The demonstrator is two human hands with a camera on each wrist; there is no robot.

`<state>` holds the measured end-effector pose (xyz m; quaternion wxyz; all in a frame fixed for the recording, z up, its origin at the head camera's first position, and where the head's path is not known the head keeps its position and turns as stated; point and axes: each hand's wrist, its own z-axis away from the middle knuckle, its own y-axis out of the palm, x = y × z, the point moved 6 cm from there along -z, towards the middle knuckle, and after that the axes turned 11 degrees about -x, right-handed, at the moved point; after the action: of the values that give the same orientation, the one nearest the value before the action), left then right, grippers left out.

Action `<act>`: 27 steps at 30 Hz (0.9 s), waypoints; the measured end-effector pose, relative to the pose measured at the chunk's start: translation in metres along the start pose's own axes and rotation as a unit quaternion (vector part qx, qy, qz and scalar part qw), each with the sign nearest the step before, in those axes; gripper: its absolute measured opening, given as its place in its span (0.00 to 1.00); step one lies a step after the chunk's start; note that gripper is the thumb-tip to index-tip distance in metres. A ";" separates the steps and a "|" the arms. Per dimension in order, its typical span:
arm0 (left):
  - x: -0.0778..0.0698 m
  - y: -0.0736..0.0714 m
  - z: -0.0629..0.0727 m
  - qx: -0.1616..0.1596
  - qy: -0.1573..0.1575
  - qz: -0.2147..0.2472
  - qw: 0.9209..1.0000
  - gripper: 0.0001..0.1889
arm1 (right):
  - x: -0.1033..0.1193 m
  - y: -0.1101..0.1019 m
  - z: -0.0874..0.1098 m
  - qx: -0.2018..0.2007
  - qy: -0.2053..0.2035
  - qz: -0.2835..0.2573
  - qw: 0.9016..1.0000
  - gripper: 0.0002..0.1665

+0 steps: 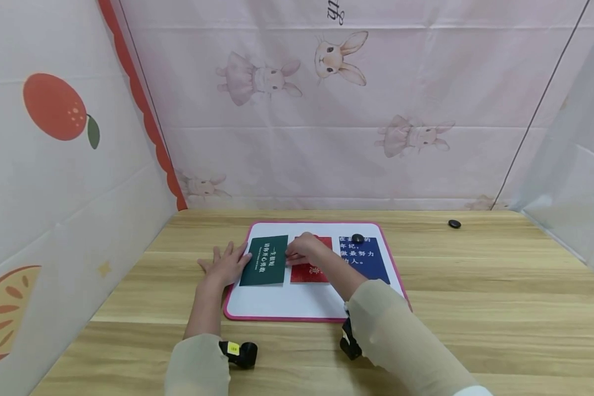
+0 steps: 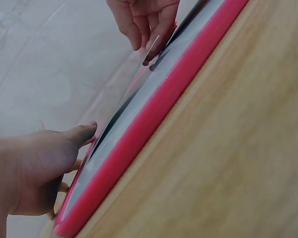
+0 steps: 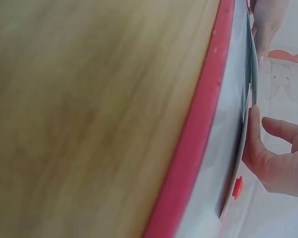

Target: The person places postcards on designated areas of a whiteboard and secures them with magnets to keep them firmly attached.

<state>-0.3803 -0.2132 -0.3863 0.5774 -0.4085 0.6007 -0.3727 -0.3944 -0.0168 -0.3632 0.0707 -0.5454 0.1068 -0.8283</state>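
A dark green card [image 1: 262, 261] with white lettering lies at the left on a pink-rimmed whiteboard [image 1: 297, 302]. My left hand [image 1: 224, 267], fingers spread, rests on the board's left edge, its thumb at the card's side. At the green card's right edge is my right hand [image 1: 304, 250], reaching over a red card [image 1: 309, 273] and partly covering it. In the right wrist view, a fingertip of the right hand [image 3: 283, 158] meets the card edge, while the thumb stands apart. The green card's near edge shows raised off the board.
A blue card [image 1: 368, 264] with white lettering lies at the board's right, a black round magnet [image 1: 358, 238] on its top. A red magnet [image 3: 237, 187] sits on the red card. Another black magnet [image 1: 454, 224] lies on the wooden table [image 1: 475, 308], back right. Printed curtains surround the table.
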 end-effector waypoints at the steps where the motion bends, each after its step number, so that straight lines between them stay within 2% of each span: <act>1: 0.000 0.000 0.000 0.000 0.000 0.001 1.000 0.30 | 0.000 0.000 0.000 -0.001 -0.002 0.001 1.000 0.28; 9: 0.001 0.000 0.000 -0.005 -0.003 0.005 1.000 0.30 | -0.001 -0.003 -0.002 -0.006 -0.012 0.003 1.000 0.25; 17: 0.000 0.001 0.000 -0.005 -0.002 0.004 1.000 0.30 | 0.000 -0.008 -0.004 0.007 -0.022 -0.002 1.000 0.18; 27: 0.001 0.000 0.001 -0.007 -0.003 0.009 1.000 0.31 | 0.009 -0.037 -0.006 -0.005 -0.070 0.006 0.998 0.21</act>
<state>-0.3790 -0.2138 -0.3868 0.5796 -0.4083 0.6050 -0.3625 -0.4034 0.0171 -0.3478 0.0797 -0.6015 0.1091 -0.7873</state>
